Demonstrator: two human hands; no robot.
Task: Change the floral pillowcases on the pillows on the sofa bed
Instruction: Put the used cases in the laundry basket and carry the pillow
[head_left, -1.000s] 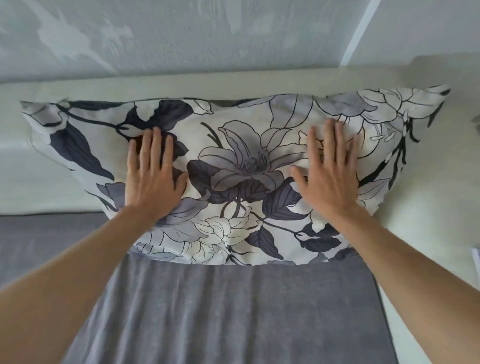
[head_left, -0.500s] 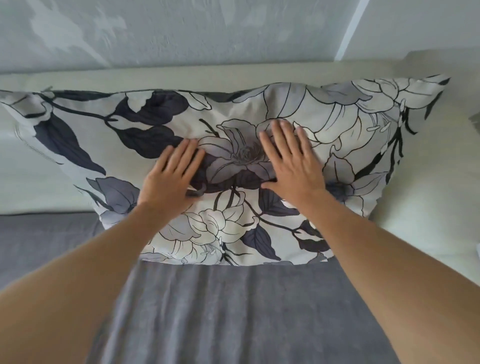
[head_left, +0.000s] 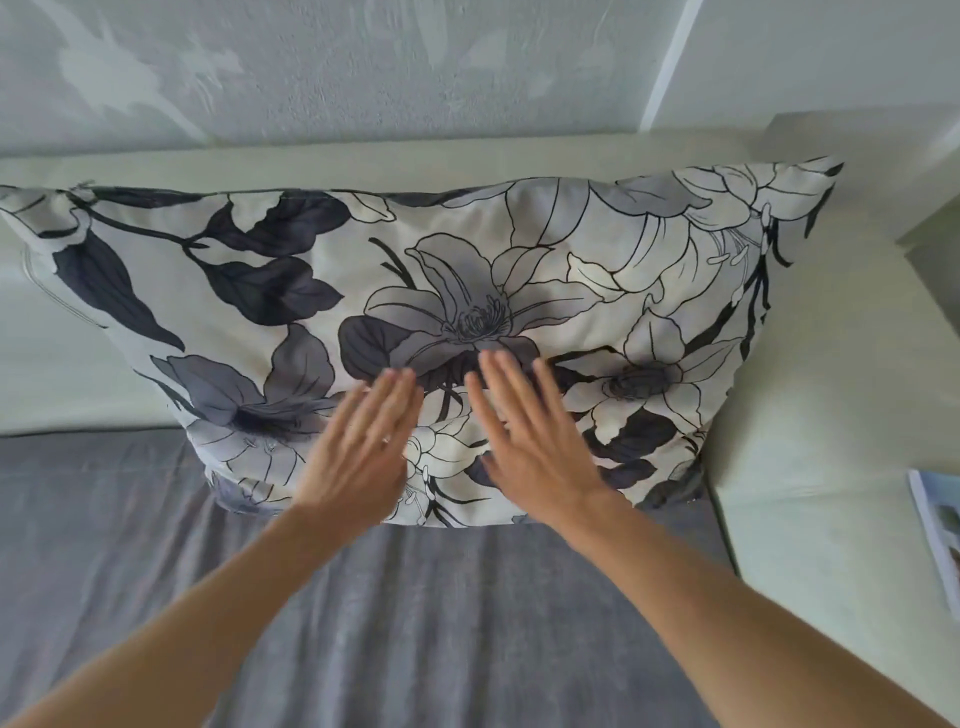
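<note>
both hands (head_left: 441, 447) flat, fingers together, over pillow (head_left: 519, 291).

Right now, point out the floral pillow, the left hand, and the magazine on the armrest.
floral pillow (head_left: 467, 306), head view, on the central grey flower print.
left hand (head_left: 358, 462), head view, back of the hand.
magazine (head_left: 937, 535), head view, on its cover at the frame's right edge.

The pillow (head_left: 467, 312) in its floral pillowcase (head_left: 249, 291) fills the far middle, leaning against the pale backrest (head_left: 363, 161), so nothing passes behind it. The left hand (head_left: 358, 457) and right hand (head_left: 535, 447), flat and spread, cover its lower centre. On the right, the armrest (head_left: 831, 467) blocks that side, a magazine (head_left: 937, 530) lying on it. The grey sheet (head_left: 415, 623) near and left lies open.
</note>
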